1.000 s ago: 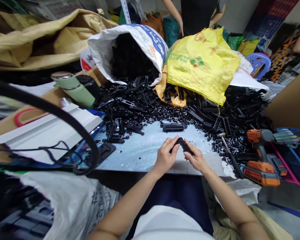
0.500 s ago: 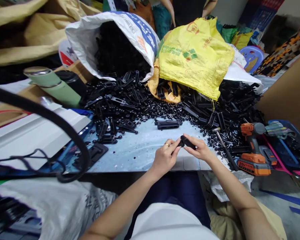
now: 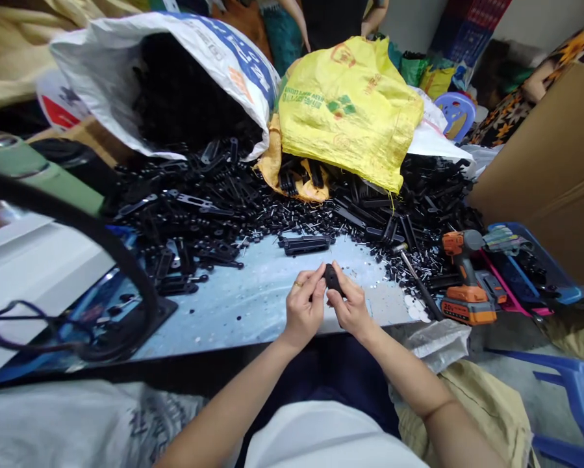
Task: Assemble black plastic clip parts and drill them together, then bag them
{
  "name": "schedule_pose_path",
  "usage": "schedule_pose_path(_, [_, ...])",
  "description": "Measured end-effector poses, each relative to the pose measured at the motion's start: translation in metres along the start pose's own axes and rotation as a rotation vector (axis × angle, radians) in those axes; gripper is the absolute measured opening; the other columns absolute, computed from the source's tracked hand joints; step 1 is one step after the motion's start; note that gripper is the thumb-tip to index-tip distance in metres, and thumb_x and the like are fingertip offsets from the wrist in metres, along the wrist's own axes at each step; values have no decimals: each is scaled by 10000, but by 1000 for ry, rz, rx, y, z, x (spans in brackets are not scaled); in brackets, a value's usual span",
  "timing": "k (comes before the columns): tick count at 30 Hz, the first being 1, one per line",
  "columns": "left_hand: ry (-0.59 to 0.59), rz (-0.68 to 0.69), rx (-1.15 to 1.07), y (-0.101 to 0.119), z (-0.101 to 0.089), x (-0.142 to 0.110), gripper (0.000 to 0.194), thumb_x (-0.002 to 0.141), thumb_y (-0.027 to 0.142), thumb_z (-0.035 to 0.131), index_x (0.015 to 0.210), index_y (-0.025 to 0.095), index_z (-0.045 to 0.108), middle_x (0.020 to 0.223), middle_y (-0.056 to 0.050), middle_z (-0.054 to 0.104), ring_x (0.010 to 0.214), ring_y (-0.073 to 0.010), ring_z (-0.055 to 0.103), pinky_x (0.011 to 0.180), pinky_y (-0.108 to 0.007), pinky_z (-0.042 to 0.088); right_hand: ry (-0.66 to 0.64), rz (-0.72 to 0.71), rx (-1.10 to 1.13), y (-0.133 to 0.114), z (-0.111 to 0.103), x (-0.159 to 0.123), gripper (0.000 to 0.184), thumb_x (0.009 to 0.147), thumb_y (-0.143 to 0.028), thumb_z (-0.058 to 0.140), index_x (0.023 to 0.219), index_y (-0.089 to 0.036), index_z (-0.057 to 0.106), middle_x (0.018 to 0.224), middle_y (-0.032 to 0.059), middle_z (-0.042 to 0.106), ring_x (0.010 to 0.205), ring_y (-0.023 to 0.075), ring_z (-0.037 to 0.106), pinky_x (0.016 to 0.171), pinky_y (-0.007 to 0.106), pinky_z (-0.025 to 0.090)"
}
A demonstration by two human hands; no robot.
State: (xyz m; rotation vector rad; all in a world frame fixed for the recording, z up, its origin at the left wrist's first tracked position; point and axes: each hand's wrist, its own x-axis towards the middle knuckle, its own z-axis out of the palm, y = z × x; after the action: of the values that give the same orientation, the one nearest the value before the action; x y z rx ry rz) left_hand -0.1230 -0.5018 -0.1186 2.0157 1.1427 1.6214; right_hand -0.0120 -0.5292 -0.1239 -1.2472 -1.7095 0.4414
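Between both hands, above the front part of the blue table [image 3: 233,292], is a small black plastic part [image 3: 331,278] with a rounded end. My left hand [image 3: 305,302] grips its left side with thumb and fingers; a ring shows on one finger. My right hand [image 3: 349,302] pinches the same part from the right, thumb in front. The fingers cover much of it, so its full shape is hidden. Just beyond the hands a few long black plastic pieces [image 3: 306,244] lie together on the table. Behind them spreads a heap of black parts and small pins [image 3: 272,211].
A white sack [image 3: 101,84] of black parts and a yellow sack [image 3: 350,110] stand behind the heap. At right lie a hammer [image 3: 421,283], an orange cordless drill [image 3: 467,279] and a blue tray [image 3: 559,286]. A black curved tube [image 3: 106,240] crosses the left. Another person [image 3: 333,26] stands beyond.
The view has turned to the right, so the scene sits further left. The black part is now more upright between my hands, and my right hand has come closer to my left.
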Motion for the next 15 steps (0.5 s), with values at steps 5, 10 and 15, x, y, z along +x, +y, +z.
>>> schedule_pose_path(5, [-31, -4, -27, -9, -4, 4, 316, 904, 275, 387, 1056, 155, 635, 819, -62, 651, 753, -142, 592, 690, -271, 505, 26, 36, -36, 3, 9, -4, 548, 924, -395, 352, 1424, -197, 248, 1048, 112, 605, 859, 165, 609, 744, 294, 525])
schedule_pose_path(10, [-64, -277, -69, -26, 2, -17, 383, 858, 379, 401, 1067, 144, 620, 884, -87, 651, 755, -165, 608, 680, -292, 516, -115, 158, -121, 10, 22, -5, 516, 919, -388, 374, 1392, -189, 322, 1086, 94, 627, 967, 165, 600, 849, 289, 485])
schedule_pose_path(15, [-154, -805, -134, -75, -8, -68, 576, 748, 461, 509, 1228, 145, 478, 693, 7, 564, 519, -112, 547, 475, -222, 465, -511, 307, -361, 14, 18, -12, 521, 878, -480, 430, 1344, -248, 395, 1122, 50, 626, 1007, 172, 598, 827, 273, 480])
